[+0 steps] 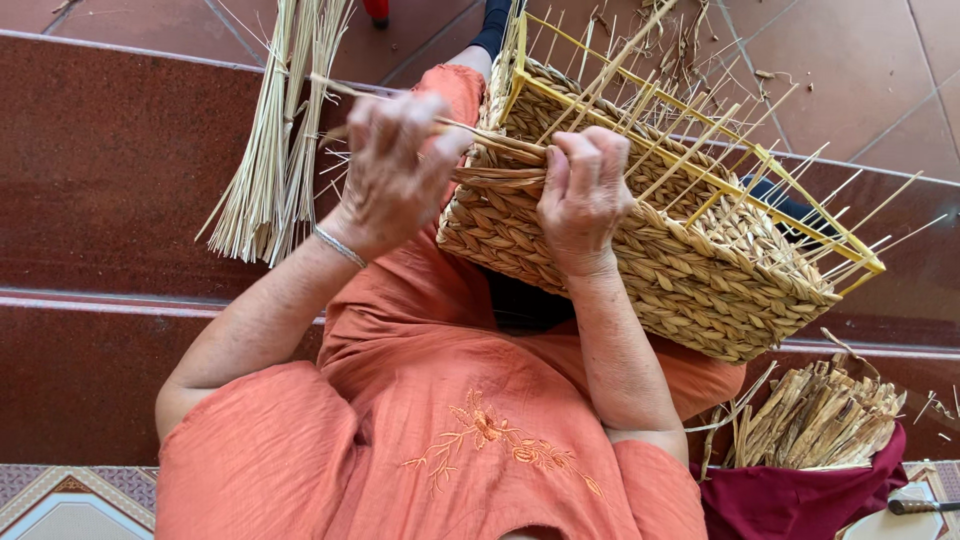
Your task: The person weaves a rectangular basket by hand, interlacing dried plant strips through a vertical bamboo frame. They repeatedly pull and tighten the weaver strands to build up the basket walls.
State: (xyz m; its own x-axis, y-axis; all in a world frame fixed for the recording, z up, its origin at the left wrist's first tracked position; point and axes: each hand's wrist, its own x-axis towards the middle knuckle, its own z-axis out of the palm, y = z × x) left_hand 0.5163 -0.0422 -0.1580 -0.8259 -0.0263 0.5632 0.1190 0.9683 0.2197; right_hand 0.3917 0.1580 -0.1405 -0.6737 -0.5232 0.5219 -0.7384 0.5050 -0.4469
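The basket (640, 250) rests on my lap, tipped on its side. My right hand (583, 195) presses its top edge and pinches a flat strand (495, 178) there. My left hand (392, 170), just left of the basket, grips a thin reed (340, 88). I think the strand could slip loose if I let go. Stiff sticks (700, 140) poke up and could snap or jab me.

A bundle of pale straight stalks (268, 150) leans on the dark red step (110, 170), its lower ends fanned out. Right of that step, a heap of flat dried strips (820, 415) lies on a maroon cloth (800, 495). A dark tool handle (920, 506) shows just below the cloth's right end
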